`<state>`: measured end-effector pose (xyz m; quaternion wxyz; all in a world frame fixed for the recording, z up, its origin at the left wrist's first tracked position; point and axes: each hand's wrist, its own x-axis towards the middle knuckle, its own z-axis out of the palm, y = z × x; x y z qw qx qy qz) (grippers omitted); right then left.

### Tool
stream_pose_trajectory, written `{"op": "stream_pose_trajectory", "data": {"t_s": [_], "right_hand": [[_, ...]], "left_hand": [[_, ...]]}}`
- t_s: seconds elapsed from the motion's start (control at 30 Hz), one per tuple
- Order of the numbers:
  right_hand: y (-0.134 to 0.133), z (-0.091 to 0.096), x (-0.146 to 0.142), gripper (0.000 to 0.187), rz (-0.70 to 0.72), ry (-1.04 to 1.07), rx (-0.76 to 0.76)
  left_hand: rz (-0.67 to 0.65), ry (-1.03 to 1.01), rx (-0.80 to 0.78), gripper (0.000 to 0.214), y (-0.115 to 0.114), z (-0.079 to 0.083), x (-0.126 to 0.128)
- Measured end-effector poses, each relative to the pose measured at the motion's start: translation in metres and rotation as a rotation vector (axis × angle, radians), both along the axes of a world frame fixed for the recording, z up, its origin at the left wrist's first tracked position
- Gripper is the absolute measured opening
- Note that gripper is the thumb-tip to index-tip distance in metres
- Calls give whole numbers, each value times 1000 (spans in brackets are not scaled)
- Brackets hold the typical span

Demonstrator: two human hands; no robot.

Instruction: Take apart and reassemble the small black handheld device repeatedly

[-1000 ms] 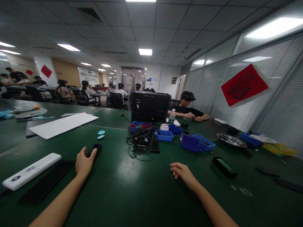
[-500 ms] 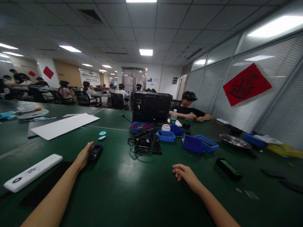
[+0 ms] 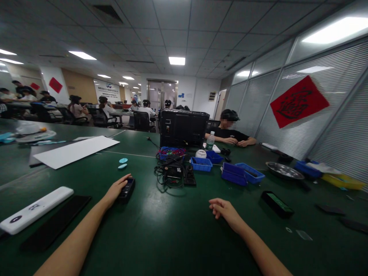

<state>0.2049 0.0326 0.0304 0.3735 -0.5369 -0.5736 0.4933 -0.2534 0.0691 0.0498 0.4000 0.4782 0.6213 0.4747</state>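
My left hand (image 3: 115,190) lies on the green table (image 3: 161,230) with its fingers curled around a small black remote-like device (image 3: 127,189), gripping it from the left side. My right hand (image 3: 224,210) rests on the table farther right, fingers loosely curled with nothing in them. A black tray with a green inside (image 3: 277,204) lies to the right of that hand. A long white device (image 3: 34,209) and a flat black slab (image 3: 56,222) lie to the left of my left arm.
A tangle of black cables and a small unit (image 3: 172,172) sits ahead, with a black case (image 3: 184,128) behind. Blue bins (image 3: 241,174) and a metal dish (image 3: 284,170) stand right. A white sheet (image 3: 76,151) lies left. A seated person (image 3: 230,132) works across the table.
My left hand has slid the black device to the right and slightly nearer, from beside the white device toward the cables. My right hand has stayed in place.
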Motion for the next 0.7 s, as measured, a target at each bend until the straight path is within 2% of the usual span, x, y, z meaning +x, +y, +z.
{"op": "stream_pose_trajectory", "data": {"t_s": [0.17, 0.3, 0.4, 0.7], "right_hand": [[1, -2, 0, 23, -7, -13, -4], [2, -6, 1, 23, 1, -7, 13], [2, -7, 1, 25, 3, -11, 13], [5, -11, 3, 25, 27, -24, 25]], "left_hand": [[-89, 112, 8, 50, -6, 0, 36], [-154, 166, 41, 50, -9, -9, 69], [-152, 173, 99, 49, -9, -17, 90], [-102, 195, 141, 43, -10, -36, 143]]}}
